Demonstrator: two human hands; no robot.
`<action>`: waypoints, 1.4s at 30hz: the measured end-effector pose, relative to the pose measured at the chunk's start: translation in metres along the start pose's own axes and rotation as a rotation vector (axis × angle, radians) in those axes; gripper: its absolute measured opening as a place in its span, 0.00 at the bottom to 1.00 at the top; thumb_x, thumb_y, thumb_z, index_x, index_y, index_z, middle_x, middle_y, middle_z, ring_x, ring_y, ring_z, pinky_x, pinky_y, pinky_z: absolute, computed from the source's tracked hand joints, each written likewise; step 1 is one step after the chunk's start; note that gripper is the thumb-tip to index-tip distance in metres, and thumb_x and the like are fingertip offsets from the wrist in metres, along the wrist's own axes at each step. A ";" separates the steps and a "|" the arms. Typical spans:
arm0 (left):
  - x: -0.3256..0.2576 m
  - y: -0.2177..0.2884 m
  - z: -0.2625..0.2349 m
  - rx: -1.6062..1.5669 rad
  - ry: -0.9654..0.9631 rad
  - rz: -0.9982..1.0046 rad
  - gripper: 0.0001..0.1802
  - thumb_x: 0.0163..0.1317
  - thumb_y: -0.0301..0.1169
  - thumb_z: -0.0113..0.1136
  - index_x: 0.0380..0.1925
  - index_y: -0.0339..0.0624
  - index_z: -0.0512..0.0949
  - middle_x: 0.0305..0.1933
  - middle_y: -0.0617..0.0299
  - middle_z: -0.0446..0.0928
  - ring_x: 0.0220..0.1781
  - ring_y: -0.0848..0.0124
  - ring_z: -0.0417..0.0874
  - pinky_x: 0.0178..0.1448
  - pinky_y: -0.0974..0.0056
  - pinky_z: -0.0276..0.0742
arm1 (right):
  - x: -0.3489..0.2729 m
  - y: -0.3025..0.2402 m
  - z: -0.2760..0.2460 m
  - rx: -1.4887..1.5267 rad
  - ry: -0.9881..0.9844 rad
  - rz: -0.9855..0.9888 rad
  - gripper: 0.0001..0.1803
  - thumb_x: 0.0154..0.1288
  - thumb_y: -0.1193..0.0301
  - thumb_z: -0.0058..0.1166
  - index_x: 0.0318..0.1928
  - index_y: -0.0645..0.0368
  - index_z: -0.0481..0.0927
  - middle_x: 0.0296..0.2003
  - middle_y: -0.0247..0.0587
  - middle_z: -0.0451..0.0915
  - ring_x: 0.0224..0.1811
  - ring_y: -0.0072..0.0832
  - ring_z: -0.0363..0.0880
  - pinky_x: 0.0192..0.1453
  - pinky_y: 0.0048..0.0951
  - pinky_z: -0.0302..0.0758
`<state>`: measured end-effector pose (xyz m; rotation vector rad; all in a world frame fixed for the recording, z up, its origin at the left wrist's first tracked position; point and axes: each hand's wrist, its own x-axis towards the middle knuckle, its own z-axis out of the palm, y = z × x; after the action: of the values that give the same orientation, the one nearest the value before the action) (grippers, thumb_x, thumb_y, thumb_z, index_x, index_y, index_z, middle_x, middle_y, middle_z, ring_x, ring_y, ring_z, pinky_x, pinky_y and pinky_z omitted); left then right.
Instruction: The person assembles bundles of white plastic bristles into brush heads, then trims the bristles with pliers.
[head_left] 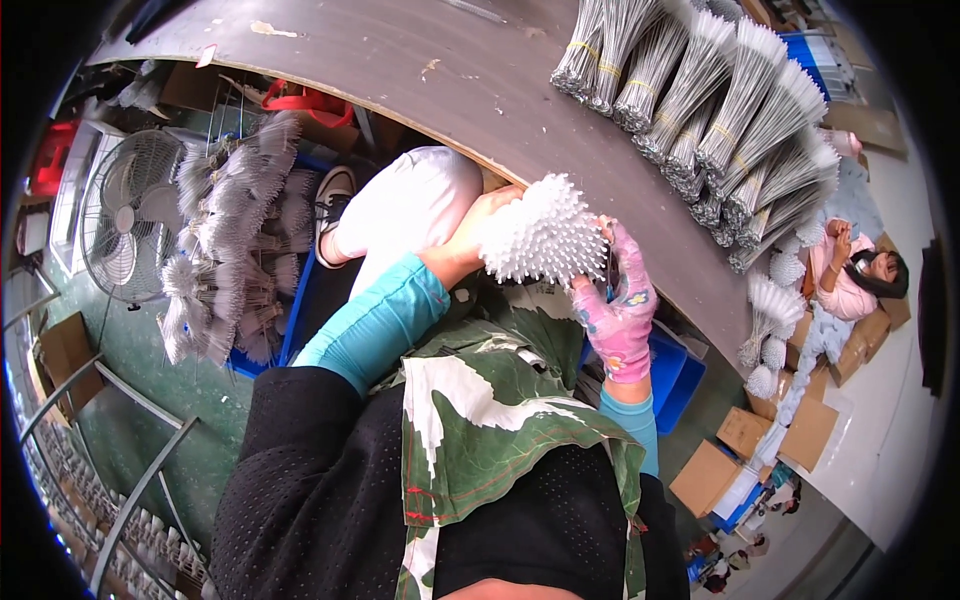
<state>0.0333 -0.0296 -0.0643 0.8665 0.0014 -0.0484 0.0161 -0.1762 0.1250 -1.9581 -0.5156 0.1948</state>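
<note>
In front of my lap is a bundle of thin white-bristled wire brushes (545, 235), its spiky round end turned up toward me. My left hand (487, 222), bare with a turquoise sleeve at the wrist, wraps round the bundle's left side; most of its fingers are hidden behind the bristles. My right hand (622, 310) wears a pink flowered glove with bare fingertips. Its thumb and fingers close on the bundle's right edge, partly out of sight. The brushes' wire stems are hidden.
The brown worktable (480, 95) carries many tied wire-brush bundles (710, 110) at the far right. To the left stand a fan (125, 220) and more brushes (240, 200) in a blue crate. A blue bin (672, 385), cardboard boxes (745, 433) and a seated person (845, 270) are on the right.
</note>
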 end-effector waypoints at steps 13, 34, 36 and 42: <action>-0.003 0.010 0.002 0.095 -0.015 0.020 0.09 0.54 0.30 0.55 0.32 0.35 0.76 0.37 0.56 0.76 0.40 0.66 0.77 0.47 0.64 0.72 | 0.003 -0.007 0.001 -0.035 -0.016 -0.021 0.32 0.52 0.84 0.56 0.60 0.64 0.65 0.55 0.45 0.72 0.58 0.32 0.71 0.63 0.31 0.66; -0.006 0.025 0.004 0.458 -0.081 0.194 0.10 0.57 0.28 0.55 0.37 0.34 0.77 0.40 0.58 0.77 0.42 0.68 0.78 0.47 0.66 0.73 | 0.005 -0.002 -0.002 -0.069 0.001 -0.043 0.31 0.53 0.82 0.55 0.60 0.65 0.65 0.55 0.46 0.71 0.58 0.33 0.70 0.63 0.31 0.64; -0.008 0.027 0.003 0.549 -0.115 0.231 0.11 0.57 0.28 0.54 0.39 0.34 0.77 0.42 0.58 0.77 0.43 0.69 0.78 0.48 0.67 0.74 | 0.005 -0.003 -0.004 -0.045 0.003 -0.013 0.30 0.54 0.82 0.54 0.60 0.65 0.65 0.56 0.47 0.71 0.58 0.34 0.70 0.63 0.31 0.64; -0.008 0.033 0.006 0.497 -0.124 0.245 0.12 0.56 0.25 0.56 0.41 0.34 0.77 0.43 0.57 0.78 0.45 0.69 0.79 0.49 0.66 0.74 | 0.002 -0.004 -0.019 0.048 -0.008 0.005 0.28 0.57 0.82 0.50 0.60 0.65 0.65 0.56 0.46 0.70 0.58 0.33 0.70 0.62 0.31 0.66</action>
<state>0.0267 -0.0120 -0.0352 1.3532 -0.2408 0.1326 0.0231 -0.1894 0.1370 -1.9126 -0.5065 0.2169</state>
